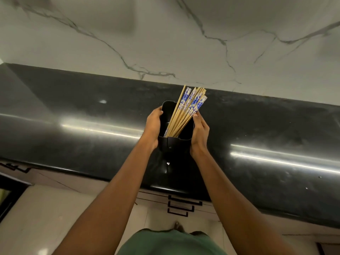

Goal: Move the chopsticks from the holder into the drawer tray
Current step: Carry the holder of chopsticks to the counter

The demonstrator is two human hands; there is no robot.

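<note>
- At the far left, the glossy black stone tabletop (73, 111) runs across the whole view, its polished face carrying long bright streaks of reflected light and a few pale specks.
- Behind it rises a white marble wall (165, 34) with thin grey veins branching across it.
- Below the tabletop's rounded front edge, at the lower left, pale cream floor tiles (55, 208) show, with a dark opening at the very left edge.
- The left hand (153, 126) is wrapped against the left wall of the black rectangular plastic holder (174, 144), thumb hooked over its rim — closed on the holder.
- The holder stands on the tabletop near its middle, between the two hands, with its open top facing the camera.
- Inside it, a bundle of light bamboo chopsticks with blue-and-white patterned tops (187, 107) leans toward the far right corner, the patterned ends sticking out above the rim.
- The right hand (199, 132) presses the holder's right wall, fingertips reaching up just beside the chopsticks — likewise gripping the holder.
- Under the tabletop edge, between the forearms, pale drawer fronts with black bar handles (181, 206) are stacked one below another, all shut.
- At the bottom centre, a green garment (165, 243) fills the frame edge.
</note>
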